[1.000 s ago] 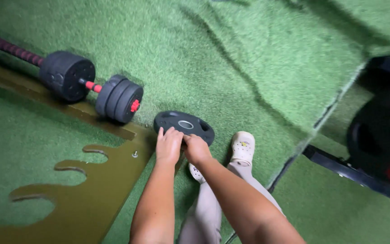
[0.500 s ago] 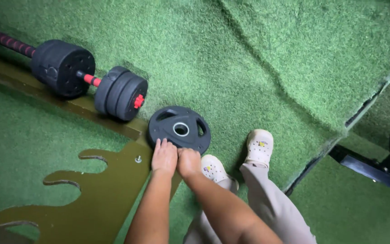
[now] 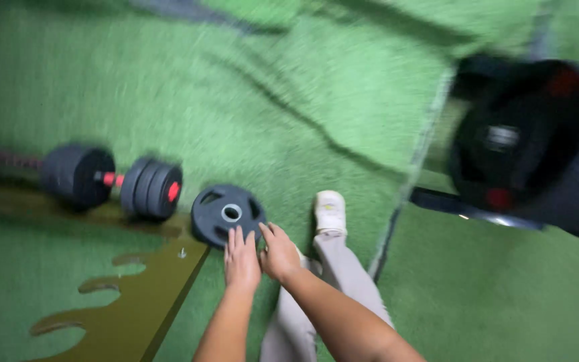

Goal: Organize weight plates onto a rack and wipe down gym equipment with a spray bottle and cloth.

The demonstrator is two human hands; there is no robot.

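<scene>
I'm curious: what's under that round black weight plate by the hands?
The weight plate lies flat on green turf, beside a brown shape. Both hands, left and right, cover its near edge. What's beneath is hidden.

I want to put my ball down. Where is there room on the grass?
Bare turf lies above the barbell and plate. More lies right of the shoe, below the rack. It is crowded where the left hand and right hand touch the plate.

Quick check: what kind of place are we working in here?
Probably a gym floor: green turf, a loaded barbell, a loose weight plate under both hands, and stacked plates at right.
</scene>
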